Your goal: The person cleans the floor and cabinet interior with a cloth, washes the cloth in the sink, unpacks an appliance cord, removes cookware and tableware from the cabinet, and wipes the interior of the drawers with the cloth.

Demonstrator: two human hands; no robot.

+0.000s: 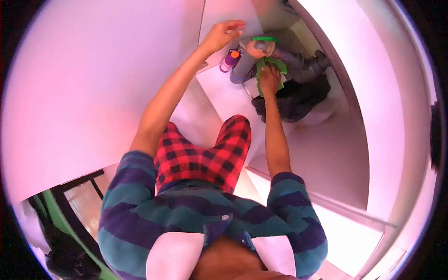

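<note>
My right hand reaches into the corner recess, its fingers bent over a bright green, cloth-like piece. Part of that piece is hidden beneath the hand. My left hand is raised near the wall, with a gap between thumb and fingers and nothing visible in it. Close below it stands a purple bottle with an orange cap. Between the hands leans a grey cylinder-shaped thing, next to a peach-coloured part and a green strip.
Black fabric lies bunched to the right of my right hand. Behind it are dark grey, tube-like shapes that I cannot identify. A pale wall rises on the left, and a curved white edge bounds the recess on the right.
</note>
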